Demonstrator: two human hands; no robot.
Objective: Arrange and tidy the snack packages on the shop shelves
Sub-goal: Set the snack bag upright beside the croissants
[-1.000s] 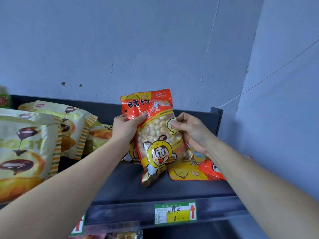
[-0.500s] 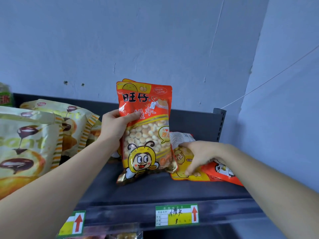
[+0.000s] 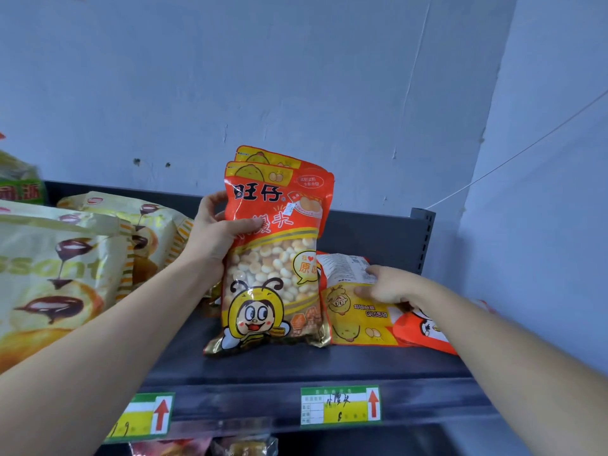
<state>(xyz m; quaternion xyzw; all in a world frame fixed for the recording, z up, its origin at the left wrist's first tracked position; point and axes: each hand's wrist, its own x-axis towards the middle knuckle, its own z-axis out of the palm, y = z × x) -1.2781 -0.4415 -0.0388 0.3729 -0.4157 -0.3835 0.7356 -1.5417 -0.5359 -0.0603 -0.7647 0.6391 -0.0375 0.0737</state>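
An orange snack bag (image 3: 276,258) with a cartoon bee and small round biscuits stands upright on the dark shelf (image 3: 296,366). My left hand (image 3: 214,232) grips its upper left edge, thumb across the front. A second orange bag (image 3: 263,156) peeks out right behind it. To the right, another bag of the same kind (image 3: 355,317) lies flat, back side up. My right hand (image 3: 388,284) rests on it, fingers curled at its upper edge near the white label. A further orange bag (image 3: 424,330) lies flat under my right wrist.
Large cream pastry bags (image 3: 49,274) with chocolate pictures fill the shelf's left side. A green pack (image 3: 19,189) sits at the far left. Price tags (image 3: 340,404) hang on the front rail. The shelf's end post (image 3: 422,238) and the blue wall close off the right.
My left hand has stood the bee bag upright and shifted it slightly left. My right hand let go of it and dropped onto the flat bag at the right.
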